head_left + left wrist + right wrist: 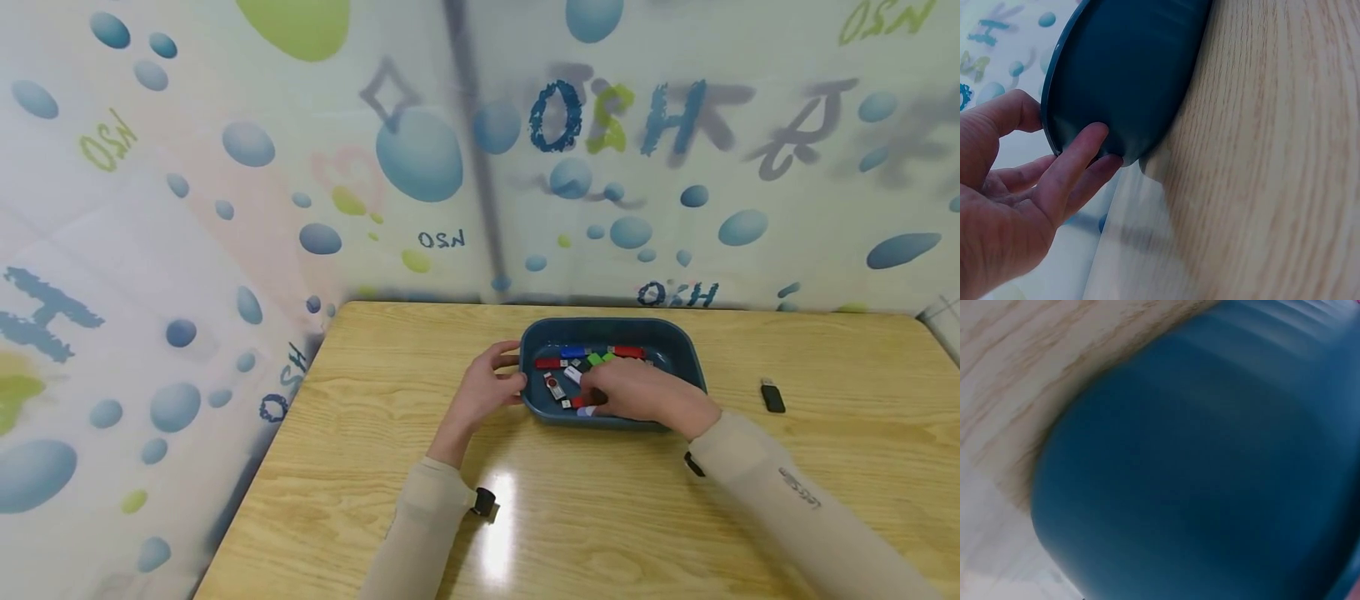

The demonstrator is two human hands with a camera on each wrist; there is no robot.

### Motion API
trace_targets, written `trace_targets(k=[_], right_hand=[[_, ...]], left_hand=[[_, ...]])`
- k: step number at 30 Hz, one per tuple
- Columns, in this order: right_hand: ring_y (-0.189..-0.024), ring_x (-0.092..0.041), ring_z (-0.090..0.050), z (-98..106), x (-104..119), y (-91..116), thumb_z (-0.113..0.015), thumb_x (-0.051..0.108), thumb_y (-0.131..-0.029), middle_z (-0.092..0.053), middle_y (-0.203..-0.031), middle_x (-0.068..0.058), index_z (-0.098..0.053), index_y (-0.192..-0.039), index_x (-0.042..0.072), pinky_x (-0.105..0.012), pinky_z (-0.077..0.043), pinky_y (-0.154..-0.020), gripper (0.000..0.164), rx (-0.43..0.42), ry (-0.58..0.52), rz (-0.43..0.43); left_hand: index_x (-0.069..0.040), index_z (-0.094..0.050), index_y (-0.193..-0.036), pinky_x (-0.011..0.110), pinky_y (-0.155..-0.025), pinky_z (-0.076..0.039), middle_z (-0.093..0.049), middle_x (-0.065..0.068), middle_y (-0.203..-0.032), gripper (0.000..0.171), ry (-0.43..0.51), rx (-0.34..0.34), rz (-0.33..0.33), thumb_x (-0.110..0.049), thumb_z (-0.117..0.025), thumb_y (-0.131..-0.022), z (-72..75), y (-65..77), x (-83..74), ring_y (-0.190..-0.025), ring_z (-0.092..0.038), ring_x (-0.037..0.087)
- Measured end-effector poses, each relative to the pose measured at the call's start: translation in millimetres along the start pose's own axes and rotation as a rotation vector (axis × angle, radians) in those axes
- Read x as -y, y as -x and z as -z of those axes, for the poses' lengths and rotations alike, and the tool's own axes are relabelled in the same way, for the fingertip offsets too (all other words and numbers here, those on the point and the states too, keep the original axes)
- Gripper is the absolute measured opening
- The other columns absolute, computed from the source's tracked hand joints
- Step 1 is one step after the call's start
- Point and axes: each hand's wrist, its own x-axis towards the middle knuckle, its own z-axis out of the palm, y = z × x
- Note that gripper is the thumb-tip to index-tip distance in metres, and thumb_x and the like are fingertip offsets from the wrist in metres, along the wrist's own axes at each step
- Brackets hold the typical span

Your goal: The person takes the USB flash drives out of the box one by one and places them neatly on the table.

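A dark blue plastic bin (684, 354) stands on the table with several USB sticks inside, among them a blue one (573, 352), red ones, a white one (573, 374) and a silver swivel one (554, 386). My left hand (487, 383) touches the bin's left end; in the left wrist view its fingers (1075, 159) lie spread against the outer wall. Over the near rim, my right hand (637, 387) reaches into the bin among the sticks. Its fingertips are hidden, beside a red stick (577, 402) and a pale purple one (587, 411). The right wrist view shows only the bin's outside (1179, 456).
To the right of the bin, a black USB stick (772, 397) lies on the wooden table (375, 392). A patterned curtain (420, 267) hangs behind the table and along its left side.
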Motion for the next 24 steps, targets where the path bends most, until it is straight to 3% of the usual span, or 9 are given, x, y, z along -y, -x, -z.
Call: trace_targets(k=[15,24], right_hand=[[-0.074,-0.013,-0.053,3,0,4,-0.077,0.022,-0.096,-0.062,-0.088,0.008,-0.071,-0.098,0.016,-0.031,-0.05,-0.067,0.009,0.003,0.036,-0.074],[-0.073,-0.012,-0.051,11,-3,18,-0.074,0.019,-0.096,-0.065,-0.092,0.005,-0.075,-0.107,0.011,-0.029,-0.043,-0.063,0.014,-0.094,-0.009,-0.061]], left_hand=[[-0.006,-0.05,-0.15,0.042,-0.078,-0.065,-0.059,0.025,-0.139,0.059,0.001,-0.002,-0.002,0.0,-0.065,-0.093,-0.9,-0.3,0.9,-0.11,-0.07,0.034],[-0.006,-0.05,-0.15,0.041,-0.077,-0.065,-0.058,0.025,-0.14,0.059,-0.002,-0.005,0.0,0.001,-0.064,-0.093,-1.3,0.7,-0.8,-0.112,-0.069,0.035]])
